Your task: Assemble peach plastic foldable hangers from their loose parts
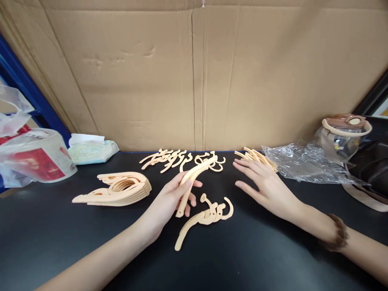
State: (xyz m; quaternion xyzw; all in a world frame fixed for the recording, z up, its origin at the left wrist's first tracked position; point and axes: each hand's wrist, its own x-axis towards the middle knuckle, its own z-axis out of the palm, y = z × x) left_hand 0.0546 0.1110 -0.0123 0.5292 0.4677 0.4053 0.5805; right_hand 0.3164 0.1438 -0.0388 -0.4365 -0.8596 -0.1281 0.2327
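Note:
My left hand (169, 202) is closed around a curved beige plastic hanger arm (190, 182), held slanting above the black table (257, 254). My right hand (266, 182) is open with fingers stretched out flat, reaching toward a small pile of beige arm pieces (257, 155) at the back right. Just below my left hand lie a few beige hook pieces (209, 214). More hook pieces (182, 159) are scattered at the back centre. A neat stack of assembled folded hangers (121, 188) rests to the left.
A cardboard wall (194, 72) stands behind the table. At the left are a tissue pack (91, 148) and a plastic bag with red print (33, 159). At the right lie crumpled clear plastic (303, 163), a lidded clear cup (345, 135) and a dark bag (372, 169).

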